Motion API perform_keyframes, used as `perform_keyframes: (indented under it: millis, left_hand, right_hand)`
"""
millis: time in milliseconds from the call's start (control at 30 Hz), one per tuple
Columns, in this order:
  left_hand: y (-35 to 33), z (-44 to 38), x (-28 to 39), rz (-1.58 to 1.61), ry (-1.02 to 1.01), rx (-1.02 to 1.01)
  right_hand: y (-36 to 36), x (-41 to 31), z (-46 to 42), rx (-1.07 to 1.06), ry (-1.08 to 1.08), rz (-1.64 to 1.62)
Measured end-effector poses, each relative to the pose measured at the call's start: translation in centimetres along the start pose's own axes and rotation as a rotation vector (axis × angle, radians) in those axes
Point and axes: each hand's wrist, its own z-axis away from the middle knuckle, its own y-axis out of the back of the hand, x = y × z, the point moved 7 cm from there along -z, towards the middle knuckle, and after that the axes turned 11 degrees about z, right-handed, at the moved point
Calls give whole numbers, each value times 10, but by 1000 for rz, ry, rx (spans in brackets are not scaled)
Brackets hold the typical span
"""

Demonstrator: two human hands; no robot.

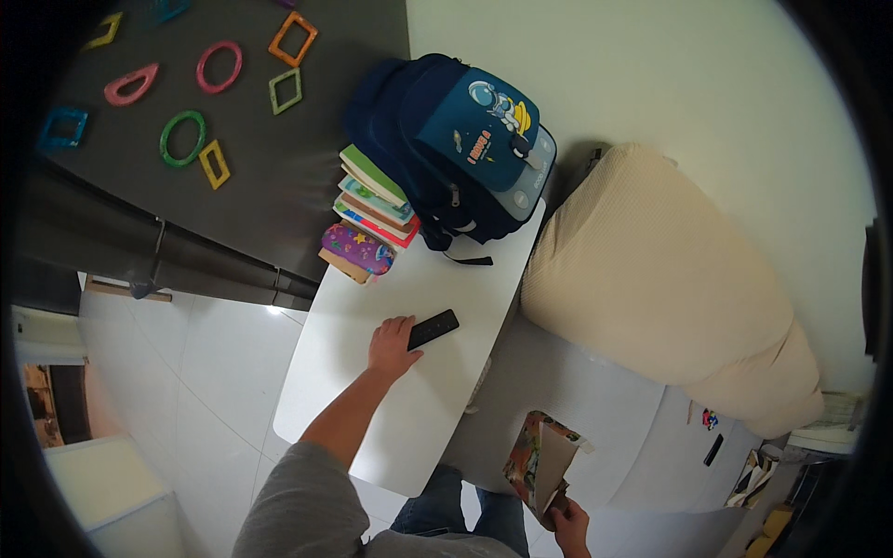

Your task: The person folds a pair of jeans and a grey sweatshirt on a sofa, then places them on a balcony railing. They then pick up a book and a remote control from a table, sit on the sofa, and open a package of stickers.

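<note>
My left hand [394,349] rests on the white table [391,446], its fingers against the near end of a black remote control [434,329]. At the lower right, my right hand [572,526] grips the lower end of a patterned, orange-and-green cardboard piece or opened box [534,460], held off the table. A purple patterned pencil case [357,248] lies by a stack of books [377,202] at the table's left edge. Beside the stack, a dark blue backpack [460,139] with an astronaut picture sits at the table's far end.
A dark grey padded surface [258,188] at upper left carries several coloured rings and frames. Right of the table stand a grey cushioned seat [558,376] and a large beige covered bundle [670,279]. A small black object [713,450] lies further right. Tiled floor [202,376] shows at left.
</note>
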Motion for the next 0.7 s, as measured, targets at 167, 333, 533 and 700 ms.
perform_keyframes:
  millis: [167,333,533,700]
  left_hand:
    - [-14,-20,-3,-61,90,-135]
    - [13,19,-40,109,243,97]
    - [32,94,-68,45,364,79]
    - [19,126,-77,5,251,6]
  right_hand:
    - [7,11,4,12,32,115]
    - [3,22,2,20,40,20]
    - [0,-11,-2,-16,133,15]
    - [19,-112,-4,16,281,83]
